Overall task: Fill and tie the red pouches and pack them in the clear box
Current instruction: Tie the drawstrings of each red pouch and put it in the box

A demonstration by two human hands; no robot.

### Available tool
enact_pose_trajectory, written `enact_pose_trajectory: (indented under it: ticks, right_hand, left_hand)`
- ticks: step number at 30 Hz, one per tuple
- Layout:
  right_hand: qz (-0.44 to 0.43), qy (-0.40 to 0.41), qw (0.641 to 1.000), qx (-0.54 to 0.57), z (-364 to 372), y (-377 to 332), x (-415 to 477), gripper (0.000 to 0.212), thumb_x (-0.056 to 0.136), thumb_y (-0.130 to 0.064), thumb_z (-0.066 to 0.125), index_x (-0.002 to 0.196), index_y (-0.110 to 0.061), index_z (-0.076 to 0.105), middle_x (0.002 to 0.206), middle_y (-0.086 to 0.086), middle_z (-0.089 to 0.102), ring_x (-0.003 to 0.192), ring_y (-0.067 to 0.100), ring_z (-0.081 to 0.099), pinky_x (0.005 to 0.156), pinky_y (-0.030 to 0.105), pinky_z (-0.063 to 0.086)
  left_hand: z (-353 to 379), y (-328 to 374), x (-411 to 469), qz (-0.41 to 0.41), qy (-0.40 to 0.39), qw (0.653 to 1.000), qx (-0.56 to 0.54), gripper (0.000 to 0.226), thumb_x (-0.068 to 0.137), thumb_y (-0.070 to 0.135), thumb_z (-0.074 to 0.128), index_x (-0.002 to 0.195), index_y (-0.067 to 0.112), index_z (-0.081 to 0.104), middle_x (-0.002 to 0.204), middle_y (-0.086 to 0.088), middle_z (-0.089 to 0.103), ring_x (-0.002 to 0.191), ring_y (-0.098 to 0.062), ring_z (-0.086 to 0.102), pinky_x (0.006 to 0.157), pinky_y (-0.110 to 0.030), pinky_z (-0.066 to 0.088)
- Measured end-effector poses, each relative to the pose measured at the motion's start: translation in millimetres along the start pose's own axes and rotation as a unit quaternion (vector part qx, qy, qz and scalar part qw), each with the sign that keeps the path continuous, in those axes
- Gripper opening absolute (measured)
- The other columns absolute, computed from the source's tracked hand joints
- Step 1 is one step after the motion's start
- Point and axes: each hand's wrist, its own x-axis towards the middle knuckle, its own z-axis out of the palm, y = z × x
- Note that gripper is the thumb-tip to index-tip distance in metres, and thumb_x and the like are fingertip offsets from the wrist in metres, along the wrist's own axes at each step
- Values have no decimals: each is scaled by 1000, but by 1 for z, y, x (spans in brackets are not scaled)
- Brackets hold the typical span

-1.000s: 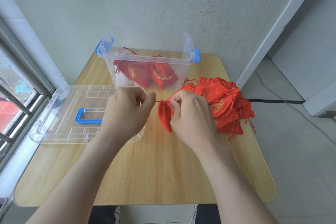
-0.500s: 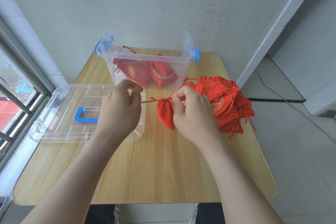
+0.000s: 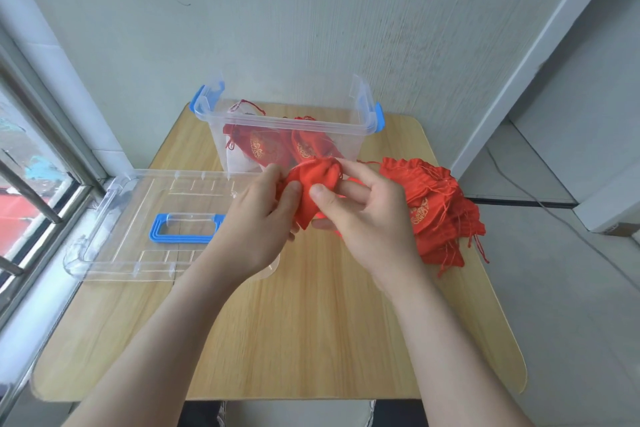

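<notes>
In the head view both hands hold one red pouch (image 3: 317, 180) above the middle of the bench (image 3: 311, 340), just in front of the clear box (image 3: 287, 123): the left hand (image 3: 258, 215) pinches its side and the right hand (image 3: 360, 215) clamps it between thumb and fingers, neck gathered upward, probably to steady it for tying. At least two packed pouches (image 3: 263, 149) lie in the box at the far edge, the spare pile (image 3: 436, 204) sits handy at the right edge, and the lid (image 3: 138, 218) lies at the left. The bench is pale wood against a grey wall, with a barred window (image 3: 27, 184) to the left
</notes>
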Motion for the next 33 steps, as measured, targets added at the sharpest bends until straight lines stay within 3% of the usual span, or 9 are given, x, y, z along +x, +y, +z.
enact_pose_trajectory:
  ticks: [3, 6, 8, 11, 15, 21, 24, 27, 33]
  right_hand:
    - [-9, 58, 998, -29, 8, 8, 4, 40, 95, -5, 77, 132, -16, 64, 109, 6, 80, 85, 21, 80, 63, 37, 65]
    - [-106, 123, 983, -91, 11, 8, 10, 41, 92, -7, 77, 120, -24, 53, 96, 2, 77, 75, 24, 77, 70, 54, 63]
    - [-192, 152, 958, -149, 15, 0, 18, 26, 92, -3, 73, 105, -18, 57, 88, -3, 72, 72, 18, 73, 71, 51, 61]
    - [-269, 221, 903, -250, 25, -18, 46, 15, 91, -1, 70, 91, -16, 71, 81, -11, 71, 72, 11, 70, 73, 42, 58]
    - [-310, 260, 841, -359, 34, -25, 95, 25, 93, -1, 64, 105, -17, 79, 96, -2, 77, 85, 23, 71, 79, 37, 53]
    - [-276, 221, 773, -527, 37, -3, 126, 53, 94, 5, 43, 136, -14, 67, 133, 9, 67, 97, 37, 68, 83, 46, 53]
    - [-213, 171, 777, -567, 38, 2, 127, 49, 95, -4, 49, 137, -20, 68, 137, 9, 64, 108, 37, 63, 96, 48, 46]
    - [-192, 140, 782, -576, 43, 2, 115, 36, 94, -16, 53, 120, -20, 78, 136, 16, 62, 122, 40, 55, 106, 48, 37]
    - [-282, 132, 806, -503, 40, 14, 61, 40, 83, -18, 43, 109, -18, 74, 123, 4, 66, 114, 31, 59, 95, 44, 44]
  left_hand:
    - [-1, -1, 2, 51, 30, 998, 23, 24, 111, 31, 49, 102, 9, 55, 83, -1, 69, 74, -20, 69, 77, -52, 57]
    - [-2, -6, 7, 67, 92, 992, 50, 21, 114, 30, 41, 108, 18, 57, 92, 8, 66, 86, -21, 67, 78, -41, 50]
    - [-4, -12, 12, 49, 130, 987, 75, 21, 113, 25, 38, 108, 19, 58, 95, 5, 66, 90, -26, 65, 78, -39, 43]
    - [-4, -21, 14, 24, 100, 985, 137, 20, 105, 16, 46, 106, 19, 65, 92, 2, 70, 87, -23, 65, 80, -43, 50]
    - [1, -23, 10, 23, 3, 982, 186, 22, 100, 15, 52, 105, 20, 73, 95, 7, 72, 90, -18, 67, 83, -38, 54]
    - [3, -26, 14, 13, -55, 976, 208, 22, 103, 21, 51, 108, 21, 73, 95, 4, 73, 91, -16, 66, 86, -39, 56]
    - [4, -29, 18, 9, -61, 976, 210, 23, 104, 22, 50, 110, 21, 73, 96, 4, 73, 92, -15, 66, 85, -40, 56]
    - [6, -29, 19, 9, -74, 973, 219, 24, 104, 23, 49, 111, 22, 72, 97, 4, 72, 93, -16, 65, 86, -41, 56]
    - [6, -34, 19, 16, -100, 966, 239, 28, 99, 21, 44, 110, 27, 69, 103, 9, 72, 100, -16, 65, 89, -44, 55]
